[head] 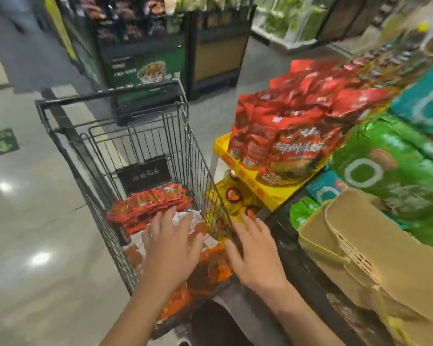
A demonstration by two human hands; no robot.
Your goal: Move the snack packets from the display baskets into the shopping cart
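A black wire shopping cart (60, 106) stands at centre left, holding a row of small red snack packets (150, 203) and a loose heap of orange and white packets (210, 268). My left hand (170, 245) hovers over that heap inside the cart, fingers spread and holding nothing. My right hand (255, 255) is at the cart's right wall, fingers straight and spread, also with nothing in it. Stacked tan display baskets (375, 248) lie tipped at the right, showing their bottoms.
Large red snack bags (293, 136) fill a yellow tray (265, 193) beside the cart. Green and teal bags (390, 168) pile to the right. Yellow bottles with dark caps (233, 196) stand under the tray. A dark display stand (145, 61) rises beyond the cart. Grey floor spreads left.
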